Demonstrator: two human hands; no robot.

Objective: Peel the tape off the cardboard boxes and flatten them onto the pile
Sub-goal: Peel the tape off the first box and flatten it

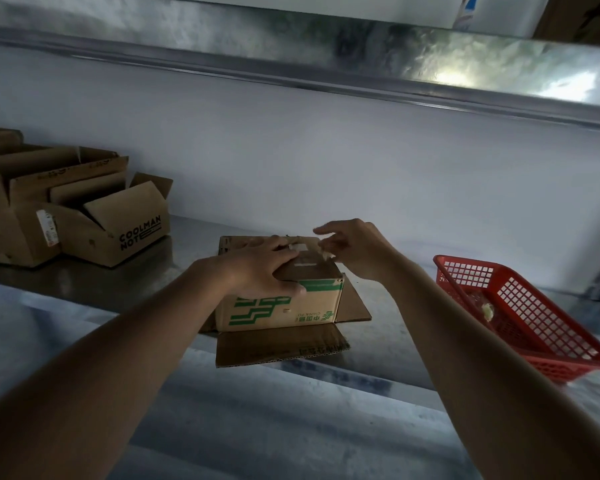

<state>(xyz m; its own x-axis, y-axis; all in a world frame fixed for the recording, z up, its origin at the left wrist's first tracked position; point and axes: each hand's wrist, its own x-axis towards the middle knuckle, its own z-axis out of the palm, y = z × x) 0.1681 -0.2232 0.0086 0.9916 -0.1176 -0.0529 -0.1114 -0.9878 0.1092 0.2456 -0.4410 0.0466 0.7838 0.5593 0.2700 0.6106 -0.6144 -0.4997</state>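
Left hand (260,268) spread flat, pressing green-printed box (284,306); right hand (355,249) pinches tape (326,252) at its top.

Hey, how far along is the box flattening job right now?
Early on. Done: a scrap that may be tape lies in the red basket. In hand: the left hand presses the green-printed box, upside down with flaps splayed, while the right hand picks at its tape. Left: flattening it, plus the open boxes at left. No flat pile shows.
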